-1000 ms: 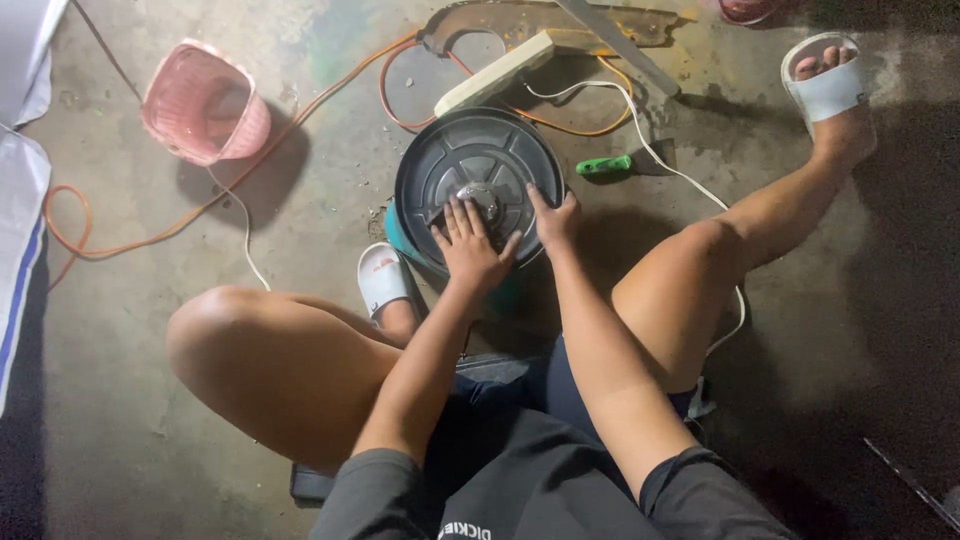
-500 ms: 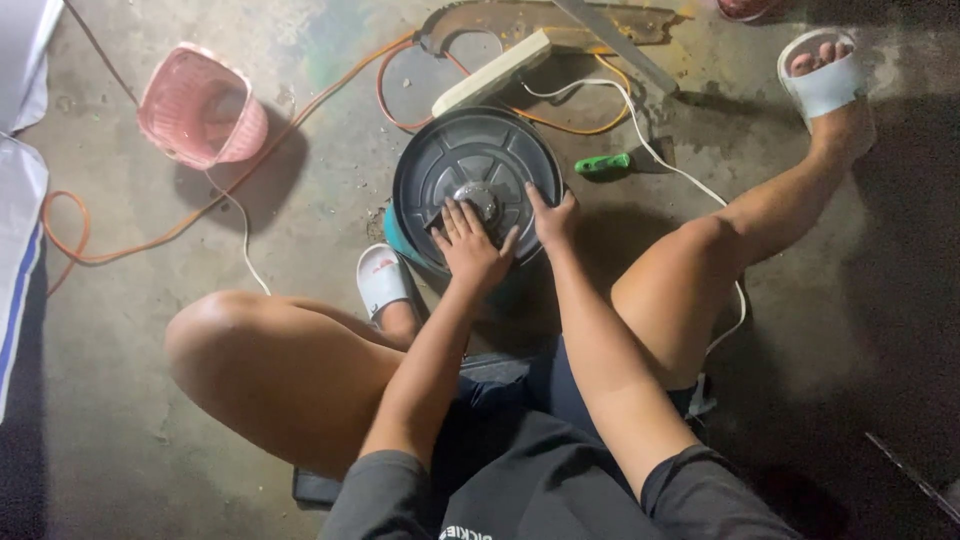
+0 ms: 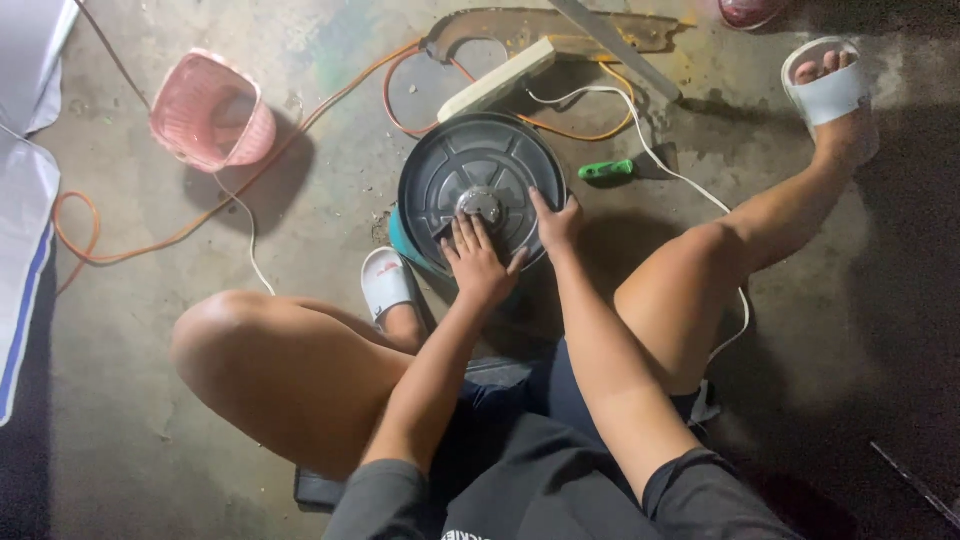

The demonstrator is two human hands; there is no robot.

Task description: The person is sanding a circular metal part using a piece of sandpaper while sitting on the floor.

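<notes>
A round dark grey ribbed disc (image 3: pixel 480 165) with a shiny metal hub (image 3: pixel 480 204) lies on the concrete floor between my legs, on top of a teal part. My left hand (image 3: pixel 480 262) lies flat on the disc's near side, fingers spread and reaching the hub. My right hand (image 3: pixel 556 222) presses on the disc's right near rim, fingers slightly apart. Neither hand holds a tool.
A green-handled screwdriver (image 3: pixel 606 170) lies just right of the disc. A white power strip (image 3: pixel 498 78) with white cable and an orange cord (image 3: pixel 180 235) run behind. A pink basket (image 3: pixel 210 112) sits far left. My sandalled feet (image 3: pixel 388 283) flank the disc.
Both hands stay on the disc; the left hand's fingers have crept slightly toward the hub. The view has shifted a little.
</notes>
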